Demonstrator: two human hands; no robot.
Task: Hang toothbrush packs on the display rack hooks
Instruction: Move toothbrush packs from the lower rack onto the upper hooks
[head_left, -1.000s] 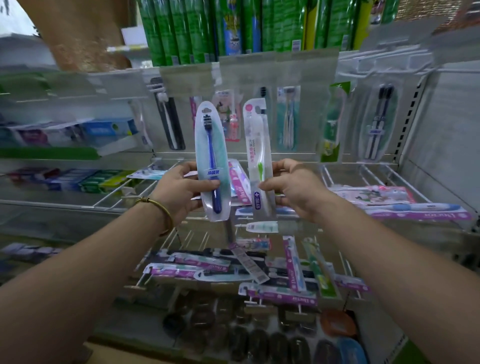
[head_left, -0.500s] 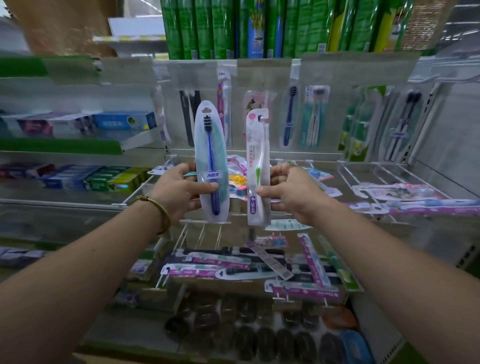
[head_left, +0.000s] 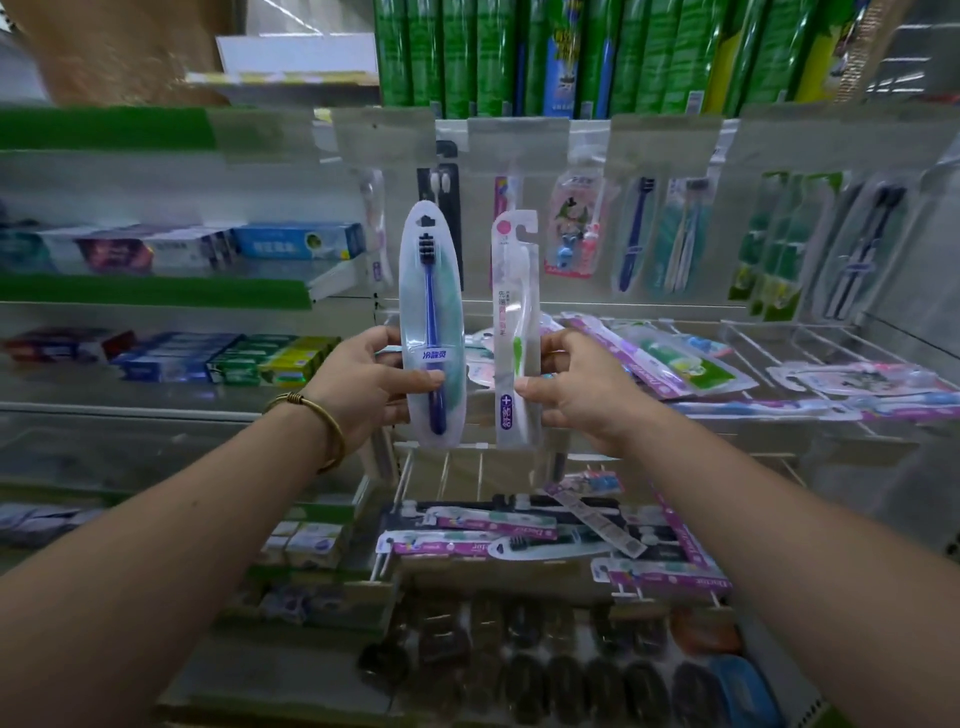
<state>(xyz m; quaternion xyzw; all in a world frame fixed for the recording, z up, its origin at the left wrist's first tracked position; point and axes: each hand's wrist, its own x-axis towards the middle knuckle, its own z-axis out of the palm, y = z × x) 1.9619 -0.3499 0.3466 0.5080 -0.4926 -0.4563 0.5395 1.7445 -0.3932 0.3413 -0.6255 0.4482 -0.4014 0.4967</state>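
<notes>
Slightly straightened since a second earlier, the white pack (head_left: 514, 332) was brought close to upright, while the view was raised toward the hanging row.

- Grip: the left hand (head_left: 374, 384) was curled round the lower part of the blue pack (head_left: 431, 322), thumb across its front. The right hand (head_left: 576, 384) was pinching the white pack at its lower edge. Both packs were held upright, side by side, just apart, in front of the rack.
- Hang-holes: both were seen at the packs' tops, clear of any hook.
- Behind: a row of hung packs (head_left: 636, 234) was noted on the back panel under grey label strips (head_left: 517, 137). Whether a free hook remained there could not be made out; the strips hid the hook ends.
- Outward: loose packs (head_left: 665, 358) were lying flat on the wire shelf (head_left: 810, 338) to the right, and more packs (head_left: 498, 525) were seen on the lower pegs.

Judged progress: part of the rack was stocked, the two held packs were not yet hung, and the loose ones were left to do.
</notes>
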